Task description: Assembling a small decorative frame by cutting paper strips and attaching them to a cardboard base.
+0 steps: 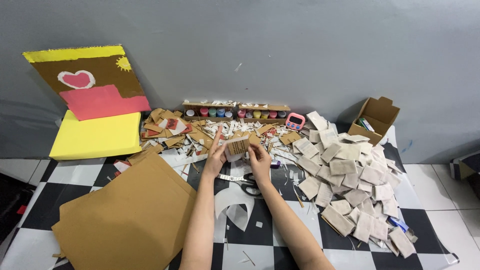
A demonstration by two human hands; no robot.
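2 bare forearms, left hand (215, 159) and right hand (260, 162) without sleeves, gloves, or jewellery.

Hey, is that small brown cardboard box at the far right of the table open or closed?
Open. The small brown cardboard box has its flaps standing up, and a few items show inside near its bottom edge.

Scissors (248, 184) lie mid-desk (35, 250). Cardboard sheets (125, 215) lie to their left, a heap of square pieces (350, 185) to their right, scraps (200, 132) behind them, and paint pots (235, 113) along the wall (280, 45).
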